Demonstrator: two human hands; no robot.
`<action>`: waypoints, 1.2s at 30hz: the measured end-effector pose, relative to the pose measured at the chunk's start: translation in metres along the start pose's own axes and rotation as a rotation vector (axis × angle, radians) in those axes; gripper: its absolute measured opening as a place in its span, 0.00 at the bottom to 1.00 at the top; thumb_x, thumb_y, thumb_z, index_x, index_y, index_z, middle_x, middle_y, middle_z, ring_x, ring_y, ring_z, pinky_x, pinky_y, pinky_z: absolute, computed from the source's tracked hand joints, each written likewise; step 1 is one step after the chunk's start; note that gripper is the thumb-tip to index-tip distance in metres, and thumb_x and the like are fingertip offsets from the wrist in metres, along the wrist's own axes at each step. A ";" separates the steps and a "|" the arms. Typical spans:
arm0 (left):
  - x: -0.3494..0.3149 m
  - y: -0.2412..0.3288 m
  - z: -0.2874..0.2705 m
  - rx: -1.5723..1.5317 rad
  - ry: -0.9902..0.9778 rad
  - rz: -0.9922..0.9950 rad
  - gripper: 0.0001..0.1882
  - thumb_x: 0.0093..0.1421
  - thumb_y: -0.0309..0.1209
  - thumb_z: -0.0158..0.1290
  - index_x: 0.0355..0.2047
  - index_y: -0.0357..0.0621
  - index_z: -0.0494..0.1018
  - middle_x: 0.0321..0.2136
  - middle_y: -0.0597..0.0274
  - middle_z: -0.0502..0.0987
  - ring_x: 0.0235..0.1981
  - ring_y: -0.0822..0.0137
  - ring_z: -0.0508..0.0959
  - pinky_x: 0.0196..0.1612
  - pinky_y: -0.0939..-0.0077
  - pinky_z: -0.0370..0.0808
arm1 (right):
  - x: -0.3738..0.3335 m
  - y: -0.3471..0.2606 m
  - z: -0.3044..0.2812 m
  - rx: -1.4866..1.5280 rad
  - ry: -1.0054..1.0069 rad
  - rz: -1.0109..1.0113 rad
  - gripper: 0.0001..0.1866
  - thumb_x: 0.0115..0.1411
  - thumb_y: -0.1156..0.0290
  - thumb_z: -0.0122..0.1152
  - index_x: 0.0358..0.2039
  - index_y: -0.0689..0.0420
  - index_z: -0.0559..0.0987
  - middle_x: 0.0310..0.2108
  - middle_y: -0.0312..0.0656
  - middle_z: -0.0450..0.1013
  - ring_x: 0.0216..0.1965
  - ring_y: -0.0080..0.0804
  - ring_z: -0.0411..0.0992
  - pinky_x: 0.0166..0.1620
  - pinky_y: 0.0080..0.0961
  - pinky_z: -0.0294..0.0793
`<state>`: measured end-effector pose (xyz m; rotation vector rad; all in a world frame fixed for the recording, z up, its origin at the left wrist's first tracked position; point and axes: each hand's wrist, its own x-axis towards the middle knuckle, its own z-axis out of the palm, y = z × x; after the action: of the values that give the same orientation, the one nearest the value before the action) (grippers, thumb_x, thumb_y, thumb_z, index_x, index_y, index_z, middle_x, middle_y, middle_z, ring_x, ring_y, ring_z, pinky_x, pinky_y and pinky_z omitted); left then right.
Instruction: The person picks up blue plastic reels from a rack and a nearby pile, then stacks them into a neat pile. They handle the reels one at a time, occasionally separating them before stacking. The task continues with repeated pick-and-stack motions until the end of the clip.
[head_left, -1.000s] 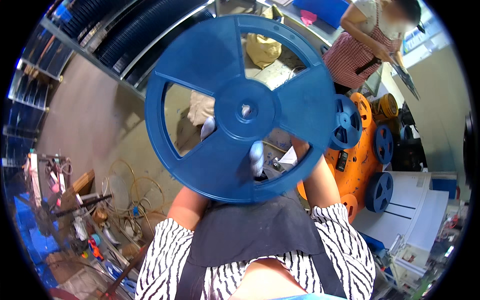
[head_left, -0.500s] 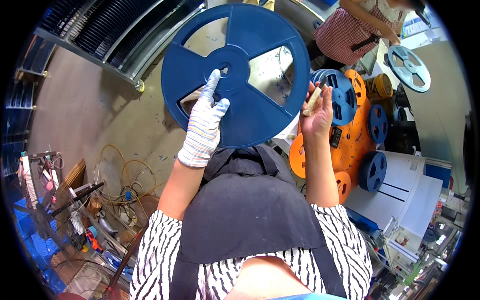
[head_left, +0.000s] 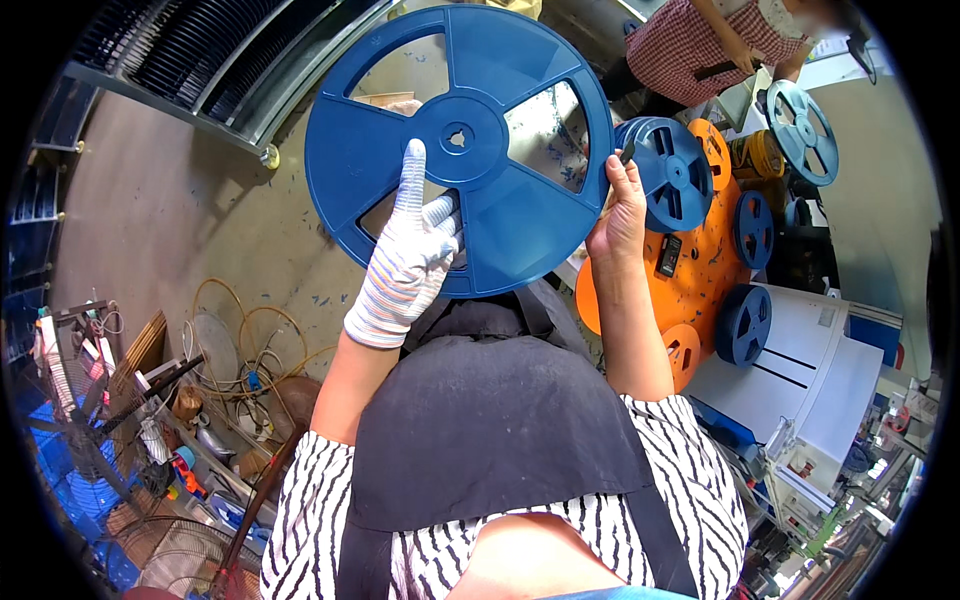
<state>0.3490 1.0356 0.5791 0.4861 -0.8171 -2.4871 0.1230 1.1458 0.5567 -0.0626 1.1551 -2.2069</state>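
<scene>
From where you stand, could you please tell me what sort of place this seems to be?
Probably a workshop or factory: a large blue reel is held up, more blue reels sit around an orange surface, and a metal rack holds dark, close-packed pieces.

The reel at the hands has a rack left and stacked reels right.

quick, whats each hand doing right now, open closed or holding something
Left hand: holding the large blue reel, index finger extended toward its hub.
Right hand: closed on a dark-tipped tool, mostly hidden, at the reel's right rim.
</scene>
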 end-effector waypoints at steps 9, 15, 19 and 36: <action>0.001 -0.014 -0.016 0.130 -0.077 0.140 0.41 0.59 0.14 0.47 0.70 0.58 0.49 0.50 0.55 0.69 0.41 0.70 0.72 0.42 0.82 0.73 | -0.003 -0.003 -0.006 -0.164 0.010 -0.120 0.10 0.60 0.76 0.62 0.40 0.56 0.72 0.41 0.42 0.76 0.41 0.25 0.74 0.46 0.22 0.76; -0.004 -0.039 -0.007 0.036 0.156 0.067 0.25 0.66 0.17 0.43 0.64 0.44 0.63 0.40 0.74 0.73 0.23 0.87 0.58 0.25 0.94 0.61 | -0.029 -0.014 0.003 -0.955 -0.092 -0.875 0.15 0.59 0.75 0.63 0.45 0.60 0.70 0.39 0.38 0.69 0.34 0.22 0.66 0.39 0.17 0.67; 0.000 -0.064 -0.029 1.085 0.011 0.706 0.28 0.62 0.13 0.44 0.62 0.45 0.65 0.62 0.61 0.66 0.26 0.83 0.65 0.30 0.88 0.68 | -0.089 -0.009 0.018 -1.020 -0.416 -0.292 0.07 0.66 0.75 0.51 0.44 0.57 0.68 0.28 0.33 0.68 0.23 0.15 0.64 0.26 0.15 0.64; -0.014 -0.046 0.003 0.917 0.039 0.279 0.37 0.56 0.12 0.47 0.67 0.42 0.56 0.31 0.68 0.71 0.31 0.78 0.68 0.39 0.84 0.70 | -0.095 0.021 0.021 -1.530 -0.383 -0.375 0.06 0.60 0.70 0.59 0.29 0.58 0.73 0.23 0.48 0.75 0.24 0.45 0.75 0.28 0.34 0.72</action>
<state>0.3443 1.0773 0.5548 0.6476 -1.8531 -1.7291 0.2161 1.1752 0.5769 -1.3077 2.3658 -0.9469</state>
